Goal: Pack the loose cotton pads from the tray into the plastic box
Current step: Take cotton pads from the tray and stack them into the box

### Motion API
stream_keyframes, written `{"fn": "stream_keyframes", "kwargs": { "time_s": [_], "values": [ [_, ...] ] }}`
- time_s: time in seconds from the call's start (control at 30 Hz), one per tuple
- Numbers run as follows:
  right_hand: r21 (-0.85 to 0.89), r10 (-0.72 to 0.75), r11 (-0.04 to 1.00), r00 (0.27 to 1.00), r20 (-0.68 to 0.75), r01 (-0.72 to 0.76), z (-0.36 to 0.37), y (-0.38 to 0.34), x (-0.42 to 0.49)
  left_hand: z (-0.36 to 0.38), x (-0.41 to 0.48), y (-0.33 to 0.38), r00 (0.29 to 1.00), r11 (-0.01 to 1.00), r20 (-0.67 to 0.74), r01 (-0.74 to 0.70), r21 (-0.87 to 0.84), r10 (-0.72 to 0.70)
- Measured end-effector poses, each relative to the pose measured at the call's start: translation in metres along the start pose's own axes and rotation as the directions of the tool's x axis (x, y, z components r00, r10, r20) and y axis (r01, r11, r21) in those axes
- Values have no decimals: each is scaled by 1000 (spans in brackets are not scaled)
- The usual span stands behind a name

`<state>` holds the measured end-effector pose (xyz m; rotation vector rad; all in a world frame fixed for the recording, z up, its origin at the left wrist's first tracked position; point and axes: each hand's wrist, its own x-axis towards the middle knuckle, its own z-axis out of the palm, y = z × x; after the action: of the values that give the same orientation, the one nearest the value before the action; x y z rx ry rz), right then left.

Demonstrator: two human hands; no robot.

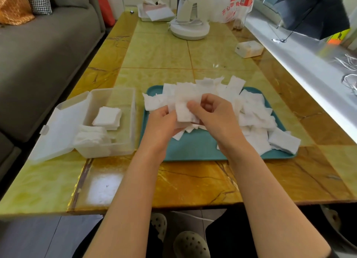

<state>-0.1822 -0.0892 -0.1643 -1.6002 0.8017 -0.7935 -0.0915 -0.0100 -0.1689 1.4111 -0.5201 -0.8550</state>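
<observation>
A teal tray point(195, 149) lies on the table and holds several loose white cotton pads point(255, 114), piled mostly on its right and far side. Above the tray's left part my left hand point(160, 122) and my right hand point(212, 114) together grip a small stack of cotton pads point(185, 105). My right thumb presses on the top pad. Left of the tray stands the clear plastic box point(133, 122) with its lid point(56, 130) folded open to the left. Inside it lie two small stacks of pads point(107, 116).
A white fan base point(190, 28), a plastic bag point(233, 4) and a flat white box point(156, 13) stand at the table's far end. A small white block point(249, 49) sits far right. A grey sofa point(38, 54) runs along the left. A metal sill point(301, 64) runs along the right.
</observation>
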Motion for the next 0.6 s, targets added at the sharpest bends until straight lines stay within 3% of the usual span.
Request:
{"fn": "stream_keyframes", "kwargs": {
  "time_s": [0.3, 0.37, 0.5, 0.6],
  "values": [
    [-138, -68, 988, 997, -46, 61, 1, 2, 0, 2, -3, 5, 996, 998, 86, 25, -65, -19],
    [-170, -69, 984, 997, -42, 61, 1, 3, 0, 2, -5, 3, 994, 999, 103, -28, 38, 24],
    [-309, -119, 944, 993, 14, 117, 3, 11, 1, -4, 0, -4, 986, 945, 7, -163, 284, 168],
    [-391, -164, 911, 985, -59, 128, 2, 16, 1, -12, 4, -5, 956, 884, -87, -222, 412, 281]
  ]
}}
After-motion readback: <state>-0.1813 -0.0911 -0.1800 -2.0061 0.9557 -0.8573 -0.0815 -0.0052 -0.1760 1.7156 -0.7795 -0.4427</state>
